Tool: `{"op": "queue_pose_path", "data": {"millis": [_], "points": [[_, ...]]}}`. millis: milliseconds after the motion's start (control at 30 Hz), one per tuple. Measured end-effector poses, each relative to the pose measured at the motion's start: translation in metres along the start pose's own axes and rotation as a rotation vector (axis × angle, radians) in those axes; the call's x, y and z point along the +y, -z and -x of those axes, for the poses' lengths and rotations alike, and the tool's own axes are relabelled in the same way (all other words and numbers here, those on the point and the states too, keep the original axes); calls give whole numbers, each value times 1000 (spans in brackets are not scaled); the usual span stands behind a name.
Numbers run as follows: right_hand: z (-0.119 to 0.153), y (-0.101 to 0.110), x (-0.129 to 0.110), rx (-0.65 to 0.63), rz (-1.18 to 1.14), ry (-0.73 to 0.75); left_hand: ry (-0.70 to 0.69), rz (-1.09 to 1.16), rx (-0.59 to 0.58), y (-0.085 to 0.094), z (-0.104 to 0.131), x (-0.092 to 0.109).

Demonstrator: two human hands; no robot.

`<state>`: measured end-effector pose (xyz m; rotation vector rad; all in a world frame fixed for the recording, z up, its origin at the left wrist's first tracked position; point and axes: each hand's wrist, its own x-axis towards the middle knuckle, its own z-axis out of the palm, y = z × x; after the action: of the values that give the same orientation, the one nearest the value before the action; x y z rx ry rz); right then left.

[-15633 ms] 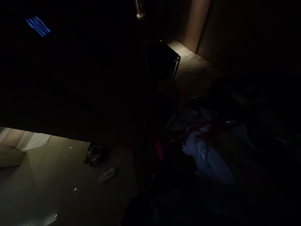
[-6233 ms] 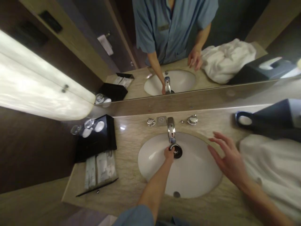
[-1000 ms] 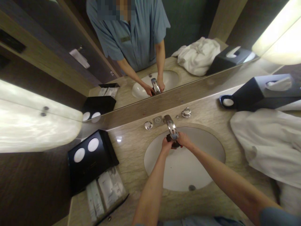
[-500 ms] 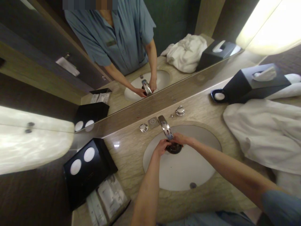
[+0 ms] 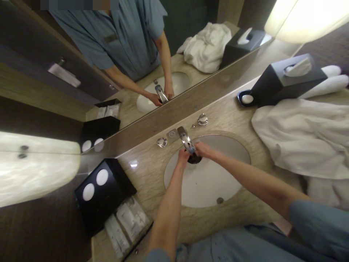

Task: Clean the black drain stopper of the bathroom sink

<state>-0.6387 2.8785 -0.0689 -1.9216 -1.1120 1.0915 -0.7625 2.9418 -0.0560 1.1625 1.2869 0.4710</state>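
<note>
Under the tap (image 5: 186, 141), over the sink (image 5: 226, 145), our left hand (image 5: 183, 157) and right hand (image 5: 201, 148) grip the dark drain plug (image 5: 194, 159); black tray (image 5: 94, 207) holds white packets (image 5: 128, 222), print unreadable.

The beige stone counter (image 5: 226, 112) holds a white oval sink (image 5: 207, 182). On it lie a white towel (image 5: 300, 134), a black tissue box (image 5: 283, 82) and a black tray (image 5: 105, 193).

Oval white sink (image 5: 207, 189) in a beige stone bench (image 5: 152, 171), left hand (image 5: 183, 157) and right hand (image 5: 202, 149) meeting at the dark drain stopper (image 5: 194, 159) under the chrome faucet (image 5: 185, 140), white towel (image 5: 300, 134) right of the sink, black tray (image 5: 102, 193) left of it, black tissue box (image 5: 283, 82) behind the towel.
</note>
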Motion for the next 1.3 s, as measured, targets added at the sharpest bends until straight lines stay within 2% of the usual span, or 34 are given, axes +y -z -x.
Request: {"op": "queue_pose_path", "data": {"millis": [133, 200, 267, 367, 433, 567, 633, 767, 833, 967, 1033, 1100, 1200, 1233, 1300], "points": [[14, -26, -6, 179, 29, -124, -34, 58, 129, -17, 10, -8], [23, -33, -5, 157, 19, -169, 9, 75, 139, -20, 16, -14], [25, -26, 0, 71, 27, -143, 43, 43, 82, -13, 16, -17], [16, -4, 7, -13, 96, -47, 27, -47, -22, -2, 7, -13], [12, -1, 8, 21, 138, -27, -4, -62, -15, -4, 4, -11], [23, -26, 4, 178, 130, -141, 7, 63, 109, -23, 14, -16], [28, -29, 6, 164, 103, -160, 39, 90, 113, -25, 18, -18], [18, 0, 12, 19, 97, -28, 24, -34, -12, -11, 10, -9], [13, 7, 11, 26, 109, 15, -10, -92, -26, -9, 6, -3], [24, -19, 6, 188, 48, -119, 8, -53, 96, -25, 15, -4], [33, -27, 7, 210, 0, -180, 44, -14, 111, -29, 20, -8], [35, -18, 11, 147, -20, -133, 53, -26, 57, -26, 20, -10], [24, 8, 18, 35, -13, 21, 21, -108, -51, -15, 12, -7], [20, 12, 19, 33, -16, 49, 8, -128, -55, -14, 10, -7], [18, 7, 19, 105, -47, 23, -5, -131, -6, -18, 9, -8]]}}
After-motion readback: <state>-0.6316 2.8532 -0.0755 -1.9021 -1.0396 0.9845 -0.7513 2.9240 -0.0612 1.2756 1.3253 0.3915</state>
